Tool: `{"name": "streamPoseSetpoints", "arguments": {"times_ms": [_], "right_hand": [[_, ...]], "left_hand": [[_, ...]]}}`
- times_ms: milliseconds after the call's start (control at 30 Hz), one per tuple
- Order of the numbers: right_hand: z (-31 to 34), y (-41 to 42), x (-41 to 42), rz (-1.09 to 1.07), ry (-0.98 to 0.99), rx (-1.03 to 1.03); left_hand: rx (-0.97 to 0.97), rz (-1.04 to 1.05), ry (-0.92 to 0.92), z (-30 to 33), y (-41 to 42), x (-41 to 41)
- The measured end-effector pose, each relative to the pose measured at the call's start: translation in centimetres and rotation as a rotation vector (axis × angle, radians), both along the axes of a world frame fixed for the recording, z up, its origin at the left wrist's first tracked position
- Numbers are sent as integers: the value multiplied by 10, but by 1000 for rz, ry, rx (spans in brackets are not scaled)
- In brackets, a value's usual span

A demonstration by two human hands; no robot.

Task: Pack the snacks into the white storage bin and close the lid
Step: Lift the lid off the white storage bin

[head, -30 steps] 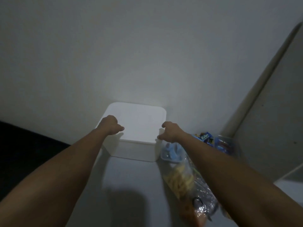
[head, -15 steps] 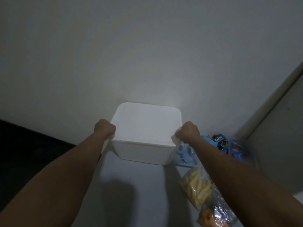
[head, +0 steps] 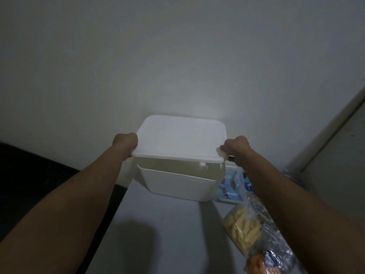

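Note:
A white storage bin (head: 177, 185) stands on a grey surface against the wall. Its white lid (head: 180, 138) is raised off the front rim, with a gap showing under it. My left hand (head: 124, 142) grips the lid's left edge and my right hand (head: 236, 148) grips its right front corner. To the right of the bin lie snacks: a blue packet (head: 230, 187), a clear bag of yellow sticks (head: 242, 229) and a bag with orange pieces (head: 262, 264). My right forearm covers part of them.
The grey surface (head: 167, 234) runs toward me, with a dark drop along its left side (head: 39, 184). A plain wall (head: 177, 66) rises right behind the bin. A door frame (head: 335, 125) slants at the right.
Both hands went from resting on the lid's top to gripping its side edges, and the lid has come up off the bin's front rim.

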State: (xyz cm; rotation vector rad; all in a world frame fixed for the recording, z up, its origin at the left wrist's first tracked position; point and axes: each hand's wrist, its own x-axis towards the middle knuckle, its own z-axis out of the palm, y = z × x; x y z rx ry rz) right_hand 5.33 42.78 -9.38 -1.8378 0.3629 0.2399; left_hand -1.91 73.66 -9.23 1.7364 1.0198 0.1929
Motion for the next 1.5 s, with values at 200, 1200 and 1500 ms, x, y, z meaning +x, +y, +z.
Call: {"name": "streamPoseSetpoints", "arguments": {"times_ms": [200, 1200, 1500], "right_hand": [[23, -1, -31, 215, 65, 0], [-131, 20, -173, 622, 318, -447], [-178, 0, -180, 584, 353, -561]], "left_hand": [[-174, 16, -168, 17, 4, -30], [48, -23, 276, -144, 16, -194], [-163, -162, 327, -189, 12, -188]]}}
